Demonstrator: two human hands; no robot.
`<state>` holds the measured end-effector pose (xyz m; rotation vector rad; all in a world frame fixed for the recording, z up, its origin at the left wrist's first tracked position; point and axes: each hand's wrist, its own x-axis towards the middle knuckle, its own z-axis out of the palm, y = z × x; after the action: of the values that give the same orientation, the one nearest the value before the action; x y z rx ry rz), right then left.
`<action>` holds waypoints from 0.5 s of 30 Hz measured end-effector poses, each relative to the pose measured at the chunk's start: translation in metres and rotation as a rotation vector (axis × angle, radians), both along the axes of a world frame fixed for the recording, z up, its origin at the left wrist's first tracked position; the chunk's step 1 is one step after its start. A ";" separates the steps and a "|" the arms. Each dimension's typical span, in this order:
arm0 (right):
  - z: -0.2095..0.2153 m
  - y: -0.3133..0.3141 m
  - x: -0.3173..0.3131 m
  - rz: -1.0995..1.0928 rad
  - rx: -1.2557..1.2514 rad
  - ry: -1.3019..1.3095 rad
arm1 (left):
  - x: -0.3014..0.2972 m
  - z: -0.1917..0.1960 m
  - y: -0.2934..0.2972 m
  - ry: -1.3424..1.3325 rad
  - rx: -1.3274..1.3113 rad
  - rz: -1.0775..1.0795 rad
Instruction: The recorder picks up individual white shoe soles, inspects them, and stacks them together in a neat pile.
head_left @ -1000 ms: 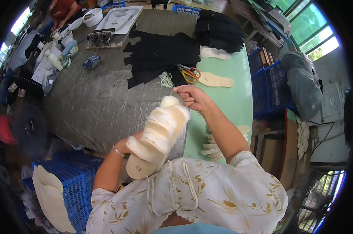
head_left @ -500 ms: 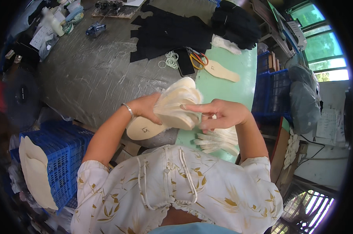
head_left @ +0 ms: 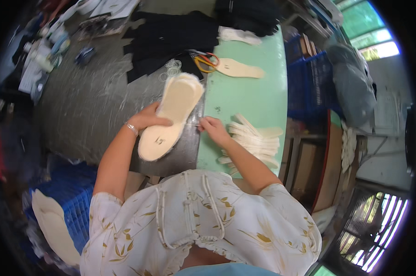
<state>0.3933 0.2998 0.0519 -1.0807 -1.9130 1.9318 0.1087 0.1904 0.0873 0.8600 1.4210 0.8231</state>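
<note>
Cream insoles (head_left: 180, 99) form a squared stack, tilted over the table's near edge with a dark mark on the top one's heel. My left hand (head_left: 149, 117) grips them around the middle, thumb across the upper face. Just right of the stack, my right hand (head_left: 211, 129) is closed in a pinch on a thin pale rubber band (head_left: 193, 124), stretched out from the insoles' side. How far it goes around them is hidden. Beside my right forearm lies a pile of more insoles (head_left: 256, 142).
Farther back are a single insole (head_left: 240, 69), orange-handled scissors (head_left: 207, 62), loose pale rubber bands (head_left: 172, 69) and black cloth pieces (head_left: 171, 39). A green mat (head_left: 245, 99) covers the table's right part. Blue crates (head_left: 77, 202) stand at lower left, others (head_left: 320, 76) at right.
The fanned insoles have been brought together into an even stack. My right hand has left their edges, closed, and now draws the band out to the right. The whole view has shifted.
</note>
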 end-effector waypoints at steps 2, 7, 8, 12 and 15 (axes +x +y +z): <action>-0.008 -0.021 -0.026 -0.108 -0.046 0.231 | -0.001 0.002 -0.009 -0.045 -0.002 -0.030; 0.045 -0.052 -0.038 -0.213 -0.532 0.696 | 0.031 0.050 0.024 -0.050 0.117 -0.041; 0.039 -0.047 -0.035 -0.255 -0.410 0.685 | 0.038 0.055 0.038 0.043 0.139 -0.050; 0.058 -0.004 -0.003 -0.493 -0.314 0.690 | 0.093 0.077 0.120 0.435 0.223 -0.240; 0.053 0.042 0.035 -0.706 -0.361 0.832 | 0.153 0.114 0.184 0.591 0.311 -0.369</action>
<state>0.4281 0.3414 0.1050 -0.6895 -0.6486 1.8610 0.2614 0.3749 0.2017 1.6488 1.5808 0.5281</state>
